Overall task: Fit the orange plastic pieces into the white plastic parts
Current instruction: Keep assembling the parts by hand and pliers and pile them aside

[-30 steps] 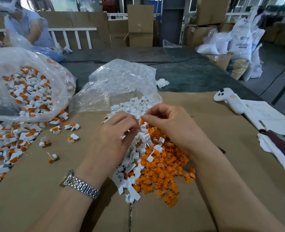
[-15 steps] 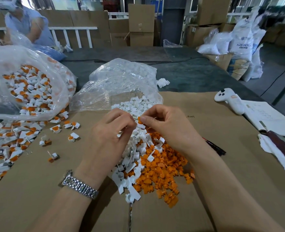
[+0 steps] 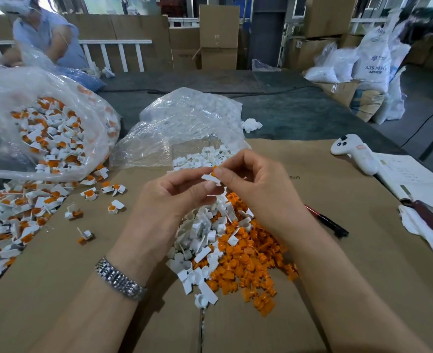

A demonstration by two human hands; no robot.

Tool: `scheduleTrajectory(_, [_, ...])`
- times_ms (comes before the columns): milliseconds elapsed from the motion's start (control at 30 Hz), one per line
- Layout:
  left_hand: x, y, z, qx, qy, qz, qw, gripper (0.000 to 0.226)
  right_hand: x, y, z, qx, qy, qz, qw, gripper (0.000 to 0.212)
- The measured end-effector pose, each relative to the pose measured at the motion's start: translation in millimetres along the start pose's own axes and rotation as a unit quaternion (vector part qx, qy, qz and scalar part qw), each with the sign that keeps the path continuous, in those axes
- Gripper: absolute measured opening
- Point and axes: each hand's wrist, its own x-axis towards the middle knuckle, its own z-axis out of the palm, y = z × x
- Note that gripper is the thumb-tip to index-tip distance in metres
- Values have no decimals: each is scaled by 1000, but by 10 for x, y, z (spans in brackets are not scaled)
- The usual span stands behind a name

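- Above the near pile: left hand (image 3: 174, 200) pinches white part (image 3: 209, 178); right hand (image 3: 256, 184) pinches orange piece (image 3: 214, 168) against it.
- Judged light, stiff, small, slippery; hold by edges, fingertip pinch.

Both hands (image 3: 218, 189) on white part (image 3: 209, 177)

Your fingertips (image 3: 219, 171) hide most of the orange piece (image 3: 214, 168). Your left hand (image 3: 174, 200) covers part of the pile (image 3: 225, 240). The frame's edge cuts the finished parts (image 3: 11, 220).
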Motion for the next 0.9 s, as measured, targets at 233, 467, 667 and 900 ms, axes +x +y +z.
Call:
scheduleTrajectory(233, [20, 48, -1, -163, -10, -39, 986, 24, -24, -32, 6, -11, 8, -19, 1000, 14])
scheduleTrajectory(467, [23, 72, -17, -142, 9, -48, 989, 20, -26, -41, -15, -58, -21, -50, 997, 14])
scheduleTrajectory(667, [9, 106, -55, -163, -40, -68, 983, 23, -16, -41, -154, -10, -83, -68, 994, 27])
scheduleTrajectory(900, [17, 109, -57, -147, -32, -51, 987, 7, -7, 4, -89, -90, -33, -117, 989, 19])
